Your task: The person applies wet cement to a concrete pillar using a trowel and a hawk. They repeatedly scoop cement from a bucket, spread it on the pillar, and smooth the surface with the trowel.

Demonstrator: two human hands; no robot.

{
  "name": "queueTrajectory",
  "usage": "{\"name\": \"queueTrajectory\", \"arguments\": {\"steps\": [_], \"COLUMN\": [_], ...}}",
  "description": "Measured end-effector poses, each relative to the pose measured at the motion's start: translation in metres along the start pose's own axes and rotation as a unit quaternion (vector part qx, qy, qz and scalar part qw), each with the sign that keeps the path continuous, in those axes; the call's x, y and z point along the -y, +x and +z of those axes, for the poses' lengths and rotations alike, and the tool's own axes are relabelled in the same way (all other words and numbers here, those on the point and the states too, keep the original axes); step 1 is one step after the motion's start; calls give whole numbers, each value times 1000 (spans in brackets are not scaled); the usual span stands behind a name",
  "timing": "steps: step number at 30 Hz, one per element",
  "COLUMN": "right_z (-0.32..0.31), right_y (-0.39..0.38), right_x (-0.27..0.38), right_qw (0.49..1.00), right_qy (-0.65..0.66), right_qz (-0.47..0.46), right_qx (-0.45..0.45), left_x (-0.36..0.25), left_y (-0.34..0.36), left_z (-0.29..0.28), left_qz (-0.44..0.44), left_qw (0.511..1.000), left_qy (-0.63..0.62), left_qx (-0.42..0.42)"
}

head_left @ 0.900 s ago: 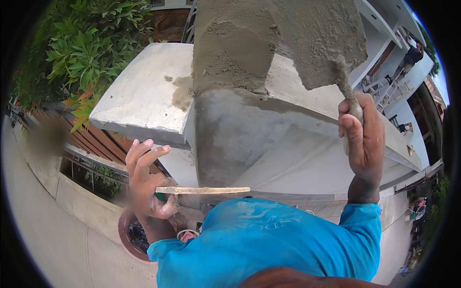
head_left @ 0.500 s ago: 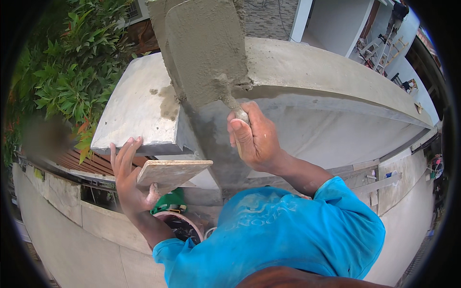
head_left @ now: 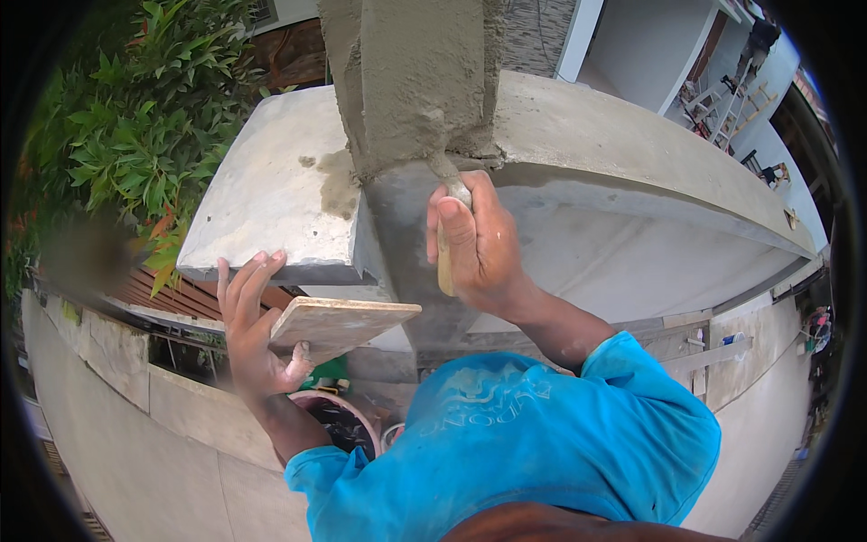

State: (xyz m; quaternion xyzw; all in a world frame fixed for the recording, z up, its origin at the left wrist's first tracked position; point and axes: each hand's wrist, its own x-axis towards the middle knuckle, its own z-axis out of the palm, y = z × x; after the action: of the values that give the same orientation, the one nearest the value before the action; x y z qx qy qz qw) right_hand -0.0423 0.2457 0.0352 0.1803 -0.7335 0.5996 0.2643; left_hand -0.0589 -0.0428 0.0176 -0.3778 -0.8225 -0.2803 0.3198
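My right hand (head_left: 479, 239) is wrapped around the handle of a mortar-smeared trowel (head_left: 444, 257). Its broad blade (head_left: 424, 81) is raised in front of a column coated in wet grey mortar (head_left: 348, 90); whether they touch is hard to tell. My left hand (head_left: 257, 334) supports a flat beige board (head_left: 352, 323), thumb against its underside. That hand's fingers stretch upward beside the board, their tips at the front edge of a pale concrete wall cap (head_left: 271, 190).
A curved concrete ledge (head_left: 632, 135) runs right from the column. Below the board stands a round bucket (head_left: 375, 425) beside green material (head_left: 330, 370). Leafy bushes (head_left: 153, 135) grow at the left. At the far upper right, a person (head_left: 759, 41) is near a ladder (head_left: 731, 113).
The trowel blade has shifted a little rightward and up in view, and more of its handle shows below my right hand. The board has moved slightly right. My view has shifted slightly too.
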Motion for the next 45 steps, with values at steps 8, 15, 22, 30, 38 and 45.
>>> {"name": "queueTrajectory", "arguments": {"steps": [8, 15, 22, 30, 38, 45], "right_z": [9, 15, -1, -108, -112, -106], "right_y": [1, 0, -10, 49, 78, 72], "right_x": [-2, -7, 0, 121, 138, 123], "right_qw": [997, 996, 984, 767, 695, 717], "right_qy": [-53, -52, -73, -598, -678, -663], "right_qz": [20, 22, 37, -202, -214, -170], "right_qx": [42, 67, 157, 116, 111, 130], "left_x": [1, 4, 7, 12, 12, 16], "left_y": [-1, -3, 0, -6, -3, -6], "left_z": [2, 2, 2, 2, 7, 9], "left_qz": [-2, -3, 10, 10, 9, 8], "left_qw": [1000, 1000, 1000, 1000, 1000, 999], "left_qy": [3, 6, -7, -5, -2, -8], "left_qx": [-14, -12, -7, -15, -29, -39]}}
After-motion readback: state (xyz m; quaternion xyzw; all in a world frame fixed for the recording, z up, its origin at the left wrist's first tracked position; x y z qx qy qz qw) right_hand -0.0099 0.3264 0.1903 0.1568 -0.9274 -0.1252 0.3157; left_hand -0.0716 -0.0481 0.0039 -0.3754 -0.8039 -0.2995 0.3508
